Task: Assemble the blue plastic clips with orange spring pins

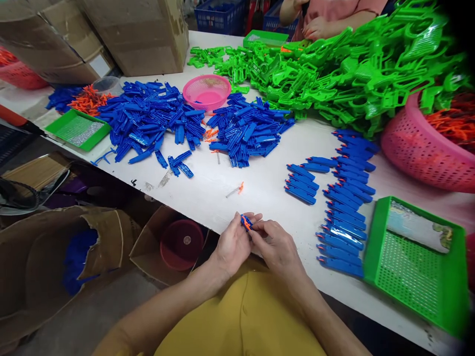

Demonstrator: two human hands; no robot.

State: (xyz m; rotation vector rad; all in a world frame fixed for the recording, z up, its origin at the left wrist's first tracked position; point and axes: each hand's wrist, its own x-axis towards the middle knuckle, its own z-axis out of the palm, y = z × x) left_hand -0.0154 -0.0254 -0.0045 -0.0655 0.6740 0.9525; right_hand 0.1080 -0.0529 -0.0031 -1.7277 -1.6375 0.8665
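Between my two hands, just over the table's front edge, is a small blue plastic part (245,221) with an orange piece set in it. My left hand (233,243) is palm up, curled round the blue part. The fingertips of my right hand (275,244) pinch at its orange piece. On the table ahead lies a spring with an orange piece (234,190). Blue parts with orange tips (343,207) stand in rows to the right, with a shorter group (301,184) beside them. Two heaps of loose blue parts (152,116) (247,128) lie further back.
Green toy gun shells (334,69) pile up at the back right, before a co-worker's hand (315,28). A pink basket (423,148) and green tray (415,272) stand right; another green tray (78,129) stands left. Cardboard boxes (133,34) stand behind; an open carton (111,237) sits below left.
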